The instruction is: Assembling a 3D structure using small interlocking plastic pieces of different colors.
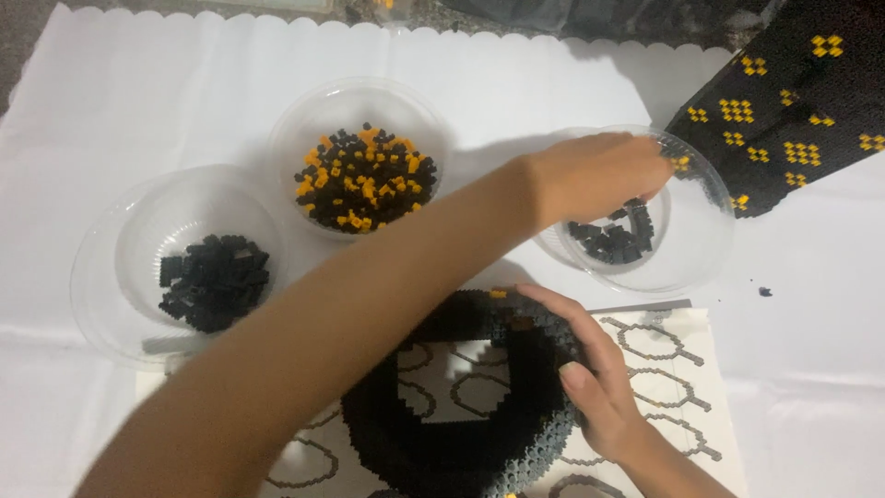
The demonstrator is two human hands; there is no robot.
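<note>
Head cam: black brick ring (442,433) sits on white instruction sheet (673,369), front-centre. R hand (590,378) lies on ring's right rim, fingers spread and resting, not gripping. L hand (599,175) reaches across into right-side clear bowl (701,249) of black bricks (613,235), well apart from ring. L fingertips blurred, partly hidden in bowl; can't tell if pinching a brick. Ring's left part hidden by L forearm, bottom cut off.
</note>
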